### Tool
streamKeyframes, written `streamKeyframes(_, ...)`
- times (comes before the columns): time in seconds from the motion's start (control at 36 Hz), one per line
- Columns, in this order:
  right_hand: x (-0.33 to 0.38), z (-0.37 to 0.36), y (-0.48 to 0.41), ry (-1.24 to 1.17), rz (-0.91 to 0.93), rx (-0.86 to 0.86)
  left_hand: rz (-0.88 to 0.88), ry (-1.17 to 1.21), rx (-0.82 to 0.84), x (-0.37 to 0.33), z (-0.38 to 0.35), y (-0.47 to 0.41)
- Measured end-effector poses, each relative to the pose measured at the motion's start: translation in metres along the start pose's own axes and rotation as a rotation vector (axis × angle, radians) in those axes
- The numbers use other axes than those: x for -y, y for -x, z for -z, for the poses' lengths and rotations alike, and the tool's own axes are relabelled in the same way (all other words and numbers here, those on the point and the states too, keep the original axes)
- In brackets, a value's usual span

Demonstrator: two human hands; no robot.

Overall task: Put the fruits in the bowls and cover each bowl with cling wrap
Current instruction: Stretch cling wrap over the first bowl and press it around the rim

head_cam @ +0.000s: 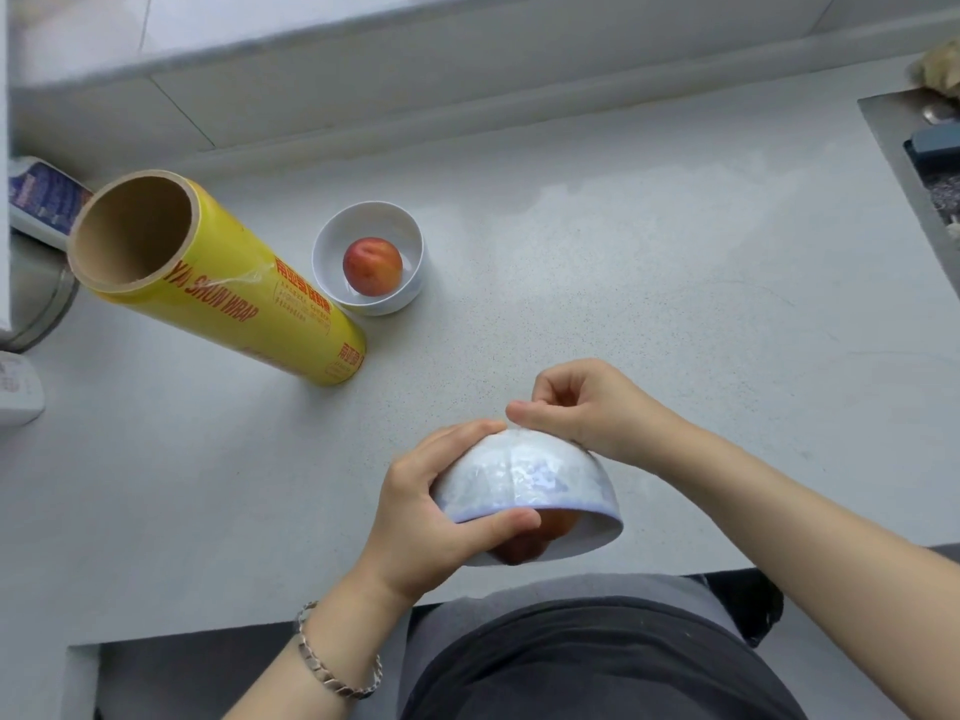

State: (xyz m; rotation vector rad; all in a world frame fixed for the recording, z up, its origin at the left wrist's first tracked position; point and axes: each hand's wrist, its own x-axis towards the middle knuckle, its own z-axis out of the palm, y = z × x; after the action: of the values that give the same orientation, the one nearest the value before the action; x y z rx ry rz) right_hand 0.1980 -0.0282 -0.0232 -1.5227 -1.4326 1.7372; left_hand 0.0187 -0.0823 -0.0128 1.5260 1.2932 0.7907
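My left hand (431, 506) grips a white bowl (530, 480) that is tipped toward me, its underside facing up and its mouth facing my body. Cling wrap lies stretched over the bowl's outer wall. A red fruit (535, 537) shows at the bowl's mouth, behind my left thumb. My right hand (576, 407) pinches the wrap at the bowl's base, fingers closed on the film. A second white bowl (332, 241) stands upright farther back on the counter, uncovered, with a red-orange fruit (372, 266) in it. The yellow cling wrap roll (228, 298) lies to its left.
The grey counter (649, 283) runs back to a wall ledge. A sink edge (898, 163) is at the far right. A blue-and-white packet (44, 200) and a metal container (36, 304) sit at the left edge. The counter's front edge is just below the held bowl.
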Motion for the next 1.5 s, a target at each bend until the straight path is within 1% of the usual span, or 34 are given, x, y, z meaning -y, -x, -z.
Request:
streamKeyframes(0.08,-0.004,0.003,-0.002,0.049,-0.027,-0.032,0.036,0.046,-0.026,0.001,-0.004,0.001)
streamKeyframes(0.11,-0.007,0.005,-0.003,0.095,-0.027,-0.074,0.046,0.067,-0.039,0.0,-0.004,0.001)
streamKeyframes(0.17,-0.014,0.009,-0.004,0.231,-0.008,-0.217,0.073,0.114,-0.075,0.0,-0.004,0.001)
streamKeyframes(0.22,-0.018,0.013,0.001,0.293,0.058,-0.383,0.094,0.128,-0.107,0.0,-0.002,0.0)
streamKeyframes(0.28,-0.011,0.015,0.011,0.237,0.217,-0.449,0.112,0.131,-0.126,-0.001,-0.002,-0.002)
streamKeyframes(0.33,-0.001,0.015,0.024,0.196,0.435,-0.393,0.124,0.131,-0.136,-0.002,-0.001,-0.005)
streamKeyframes(0.36,0.002,0.013,0.03,0.204,0.523,-0.322,0.129,0.127,-0.14,-0.001,-0.001,-0.006)
streamKeyframes(0.42,0.003,0.006,0.039,0.25,0.588,-0.15,0.135,0.127,-0.141,-0.001,0.0,-0.008)
streamKeyframes(0.47,0.0,-0.001,0.041,0.327,0.576,-0.048,0.126,0.128,-0.133,-0.001,0.0,-0.01)
streamKeyframes(0.58,0.0,-0.005,0.034,0.382,0.524,-0.001,0.13,0.136,-0.127,-0.004,0.0,-0.013)
streamKeyframes(0.75,0.006,-0.003,0.024,0.366,0.414,0.105,0.148,0.146,-0.157,-0.001,0.003,-0.015)
streamKeyframes(0.86,0.011,-0.005,0.018,0.32,0.338,0.142,0.156,0.188,-0.183,0.0,0.002,-0.019)
streamKeyframes(1.0,0.017,0.005,0.012,0.122,0.128,0.17,0.196,0.331,-0.208,0.002,-0.005,-0.023)
streamKeyframes(1.08,0.011,0.014,0.013,-0.01,0.085,0.172,0.268,0.453,-0.195,0.002,-0.009,-0.026)
streamKeyframes(1.14,0.007,0.018,0.016,-0.128,0.05,0.121,0.382,0.564,-0.213,0.002,-0.012,-0.03)
streamKeyframes(1.17,0.004,0.02,0.017,-0.144,0.033,0.072,0.449,0.624,-0.236,0.002,-0.014,-0.032)
streamKeyframes(1.22,0.002,0.022,0.02,-0.115,0.051,-0.047,0.546,0.728,-0.274,0.004,-0.014,-0.036)
streamKeyframes(1.25,0.002,0.021,0.022,-0.115,0.07,-0.079,0.575,0.766,-0.274,0.005,-0.014,-0.038)
streamKeyframes(1.31,0.002,0.016,0.023,-0.144,0.09,-0.076,0.605,0.827,-0.259,0.007,-0.015,-0.041)
streamKeyframes(1.39,0.004,0.012,0.02,-0.154,0.072,-0.128,0.671,0.881,-0.302,0.01,-0.022,-0.045)
streamKeyframes(1.5,0.005,0.019,0.018,-0.046,0.013,-0.12,0.745,0.896,-0.33,0.013,-0.033,-0.043)
